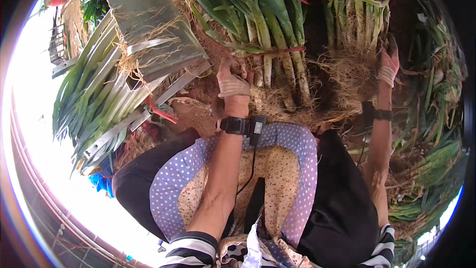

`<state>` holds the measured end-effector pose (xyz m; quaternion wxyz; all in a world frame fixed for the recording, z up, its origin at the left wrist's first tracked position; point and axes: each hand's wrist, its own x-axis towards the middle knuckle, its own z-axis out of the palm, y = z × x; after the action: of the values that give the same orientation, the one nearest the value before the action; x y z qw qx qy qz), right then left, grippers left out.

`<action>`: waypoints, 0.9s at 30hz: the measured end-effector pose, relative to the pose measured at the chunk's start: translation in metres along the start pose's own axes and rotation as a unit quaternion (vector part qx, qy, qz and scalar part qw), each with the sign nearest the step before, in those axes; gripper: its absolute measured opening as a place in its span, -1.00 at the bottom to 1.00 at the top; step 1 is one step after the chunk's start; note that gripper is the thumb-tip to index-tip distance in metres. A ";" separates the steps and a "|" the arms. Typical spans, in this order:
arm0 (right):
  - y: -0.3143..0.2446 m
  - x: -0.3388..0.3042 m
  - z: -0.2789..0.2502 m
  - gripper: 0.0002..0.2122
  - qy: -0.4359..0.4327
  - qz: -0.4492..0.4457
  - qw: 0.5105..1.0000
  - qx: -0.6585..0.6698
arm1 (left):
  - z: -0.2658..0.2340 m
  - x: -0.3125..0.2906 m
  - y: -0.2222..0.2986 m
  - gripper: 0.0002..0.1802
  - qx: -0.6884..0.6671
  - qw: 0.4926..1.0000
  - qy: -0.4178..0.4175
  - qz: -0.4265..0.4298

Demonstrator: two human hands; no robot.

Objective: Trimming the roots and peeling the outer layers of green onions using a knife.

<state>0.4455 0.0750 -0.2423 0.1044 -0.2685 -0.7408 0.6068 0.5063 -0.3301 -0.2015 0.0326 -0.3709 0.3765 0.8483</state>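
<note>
A bundle of leeks [271, 25] lies in front of me, green tops away and pale rooted ends toward my knees, with a red tie [277, 51] across its stalks. At its left side, by the end of the tie, my left hand [234, 80] is closed with curled fingers; what they hold is hidden. A second leek bundle [358, 12] lies to the right, its tangled roots [349, 77] hanging toward me. Beside those roots my right hand [388, 64] has its fingers stretched out and apart. Both hands wear pale striped fingerless coverings.
On the left, a metal stand [153, 25] bears a flat sheet strewn with loose roots. More leeks [91, 94] rest against its rails, near a red strip [162, 113]. Leek piles [426, 178] line the right side. My knees and a dotted cloth [171, 188] are close below.
</note>
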 end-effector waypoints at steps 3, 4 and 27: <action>-0.006 -0.007 0.003 -0.60 0.015 -0.030 0.989 -0.144 | 0.011 -0.003 -0.012 -0.89 -0.067 0.990 -0.121 0.023; 0.001 0.000 -0.010 -0.60 0.024 -0.034 0.987 -0.155 | 0.022 -0.007 -0.025 -0.89 -0.075 0.989 -0.128 0.012; -0.004 -0.013 0.010 -0.47 0.059 0.001 0.979 -0.195 | 0.096 -0.076 -0.071 -0.67 0.748 0.572 -0.248 0.226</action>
<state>0.4505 0.0587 -0.2382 0.0923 -0.3199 -0.8372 0.4339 0.5272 -0.1988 -0.1529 0.1976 0.1075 0.9262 0.3027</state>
